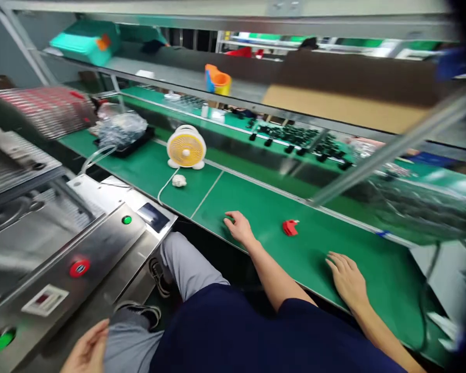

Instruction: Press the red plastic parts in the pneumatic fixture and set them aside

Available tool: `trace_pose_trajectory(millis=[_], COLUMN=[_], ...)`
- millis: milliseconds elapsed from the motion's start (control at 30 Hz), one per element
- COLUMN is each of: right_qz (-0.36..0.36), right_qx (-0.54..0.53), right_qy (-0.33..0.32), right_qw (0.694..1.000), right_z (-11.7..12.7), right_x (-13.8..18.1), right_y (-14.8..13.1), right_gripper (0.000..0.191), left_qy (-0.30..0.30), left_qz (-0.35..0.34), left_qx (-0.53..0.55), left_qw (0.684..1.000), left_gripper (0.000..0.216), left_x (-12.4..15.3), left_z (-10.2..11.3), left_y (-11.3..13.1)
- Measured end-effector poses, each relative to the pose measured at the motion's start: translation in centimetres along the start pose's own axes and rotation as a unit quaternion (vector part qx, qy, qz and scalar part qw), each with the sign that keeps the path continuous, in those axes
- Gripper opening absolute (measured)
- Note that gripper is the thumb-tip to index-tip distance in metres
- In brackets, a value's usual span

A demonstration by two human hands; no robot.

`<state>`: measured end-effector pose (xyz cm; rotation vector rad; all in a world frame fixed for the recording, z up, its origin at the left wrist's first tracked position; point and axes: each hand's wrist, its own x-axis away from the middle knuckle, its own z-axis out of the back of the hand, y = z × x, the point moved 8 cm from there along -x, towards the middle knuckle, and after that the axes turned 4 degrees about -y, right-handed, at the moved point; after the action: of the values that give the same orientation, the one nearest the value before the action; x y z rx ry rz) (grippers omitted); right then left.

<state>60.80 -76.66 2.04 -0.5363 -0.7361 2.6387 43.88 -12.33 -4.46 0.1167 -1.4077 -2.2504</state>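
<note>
At the lower left edge, my left hand point(86, 348) is partly cut off, beside my grey-trousered leg. Its fingers are loosely bent, and nothing shows in them. My right hand point(238, 228) is over the near edge of the green work surface point(256, 199), fingers apart and slightly curled, holding nothing visible. Between it and another person's open hand point(348, 278) lies a small red part point(290, 227). Farther left stands a white fan point(186, 147) with a yellow inside. In front of it lies a small white piece point(179, 181), near the fan's white cord.
A metal control panel point(101, 243) with green buttons and a red button is at the left. A black tray point(130, 150) holds clear plastic bags. Behind a low rail lie several black parts point(291, 135). A slanted metal post point(373, 160) crosses the right side, under a shelf.
</note>
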Motion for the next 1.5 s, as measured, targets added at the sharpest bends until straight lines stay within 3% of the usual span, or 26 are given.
trace_pose_trajectory(millis=[100, 167, 300, 433, 567, 700, 800, 967, 1100, 1200, 1333, 1500], right_qz=[-0.048, -0.110, -0.239, -0.208, -0.106, 0.005, 0.061, 0.091, 0.108, 0.201, 0.408, 0.521], right_qx=[0.039, 0.107, 0.209, 0.198, 0.174, 0.140, 0.112, 0.055, -0.001, -0.083, -0.262, -0.347], right_qy=[0.049, 0.081, 0.069, 0.035, -0.005, -0.054, -0.075, -0.062, -0.014, 0.036, 0.081, 0.068], right_qw=[0.997, 0.985, 0.946, 0.957, 0.979, 0.989, 0.989, 0.992, 0.994, 0.975, 0.871, 0.777], right_z=[4.0, 6.8, 9.5, 7.7, 2.8, -3.2, -7.2, -10.6, -9.9, -7.4, -2.5, 1.4], right_x=[1.0, 1.8, 3.8, 3.2, 0.2, -2.7, -4.3, -6.1, -5.9, -3.4, 2.7, 8.0], right_y=[4.2, 7.4, 13.2, 13.6, 9.1, 1.9, -3.3, -8.3, -10.2, -13.4, -19.9, -26.1], right_gripper=[0.037, 0.041, 0.047, 0.041, 0.042, 0.040, 0.038, 0.033, 0.035, 0.033, 0.035, 0.052], left_qy=[-0.152, -0.201, -0.251, -0.262, -0.259, -0.257, -0.218, -0.178, -0.170, -0.194, -0.228, -0.183], left_qz=[0.031, 0.019, -0.025, -0.043, -0.034, -0.012, -0.017, -0.021, -0.030, -0.047, -0.111, -0.223], left_qx=[0.026, 0.020, -0.008, -0.008, 0.006, 0.027, 0.045, 0.056, 0.045, 0.019, -0.005, 0.011], left_qw=[0.988, 0.979, 0.968, 0.964, 0.965, 0.966, 0.975, 0.982, 0.984, 0.980, 0.967, 0.957], left_gripper=[0.070, 0.074, 0.075, 0.075, 0.069, 0.066, 0.065, 0.066, 0.068, 0.066, 0.053, 0.038], left_x=[-0.3, -0.8, -2.2, -2.5, -1.8, -0.4, 0.7, 2.2, 2.3, 1.9, 1.3, 1.4], left_z=[-8.4, -11.6, -14.5, -15.8, -16.1, -15.8, -15.0, -13.9, -12.9, -12.5, -12.5, -12.2], left_y=[4.0, 6.3, 8.7, 9.1, 8.3, 6.7, 5.9, 5.2, 5.8, 8.1, 14.7, 23.6])
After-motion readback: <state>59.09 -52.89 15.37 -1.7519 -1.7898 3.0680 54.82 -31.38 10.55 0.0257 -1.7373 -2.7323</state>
